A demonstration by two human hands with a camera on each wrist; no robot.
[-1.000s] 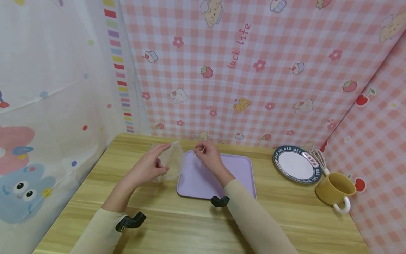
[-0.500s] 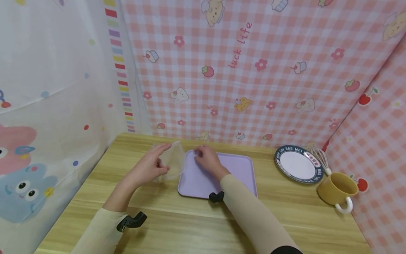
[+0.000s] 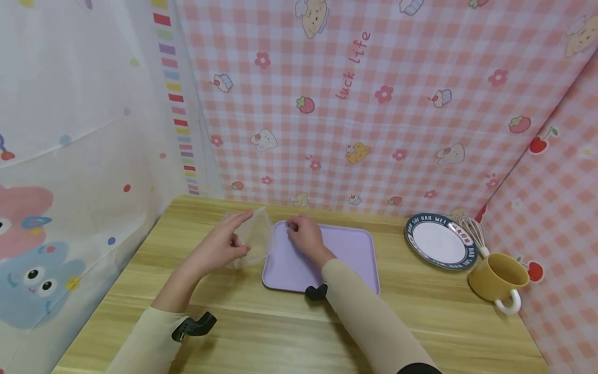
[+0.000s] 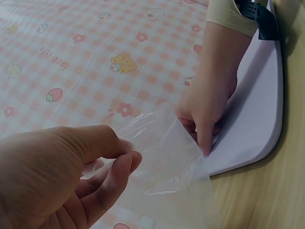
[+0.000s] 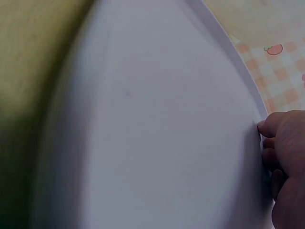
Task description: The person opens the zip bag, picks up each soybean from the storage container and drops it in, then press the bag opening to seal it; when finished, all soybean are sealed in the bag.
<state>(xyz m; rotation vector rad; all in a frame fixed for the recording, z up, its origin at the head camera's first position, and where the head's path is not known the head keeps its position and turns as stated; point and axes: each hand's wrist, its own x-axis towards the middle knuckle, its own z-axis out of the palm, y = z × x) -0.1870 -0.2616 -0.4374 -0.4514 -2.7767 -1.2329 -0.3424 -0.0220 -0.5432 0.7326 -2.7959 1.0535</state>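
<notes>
My left hand (image 3: 219, 241) pinches a clear plastic bag (image 3: 259, 236) between thumb and fingers, left of a lilac tray (image 3: 345, 254). In the left wrist view the bag (image 4: 167, 157) hangs with its film creased, and whatever lies inside cannot be made out. Over the far left part of the tray is my right hand (image 3: 306, 234), fingers curled downward. The right wrist view has its fingertips (image 5: 265, 126) touching the tray beside the raised rim. Whether something small sits between those fingers is hidden.
A white plate (image 3: 434, 241) with a dark lettered rim stands at the right back. Beside it are a whisk (image 3: 474, 231) and a yellow mug (image 3: 490, 283) with a white handle. Patterned cloth walls (image 3: 388, 124) border the wooden table (image 3: 261, 332).
My right hand has come down from above the tray's far edge to the tray, its fingers turning downward. My left hand stays in place with the bag.
</notes>
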